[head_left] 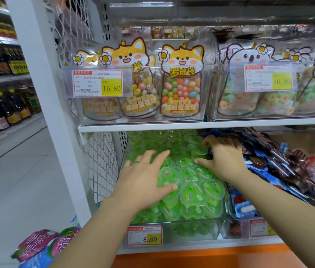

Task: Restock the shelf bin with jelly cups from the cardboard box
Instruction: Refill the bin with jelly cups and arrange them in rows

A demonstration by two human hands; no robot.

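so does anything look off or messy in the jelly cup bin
Nothing spilled or damaged. The jelly cups lie in a heap at mixed angles, mounded above the front wall of the bin, with the left hand and right hand on top.

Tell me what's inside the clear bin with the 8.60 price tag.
Green jelly cups fill the clear bin, heaped above its front wall. The left hand lies flat on them; the right hand touches cups farther back. The bin's bottom and back are covered.

upper tag [97,83] 16.80, lower tag [144,235] 8.60, candy bag [181,82] 罗班长
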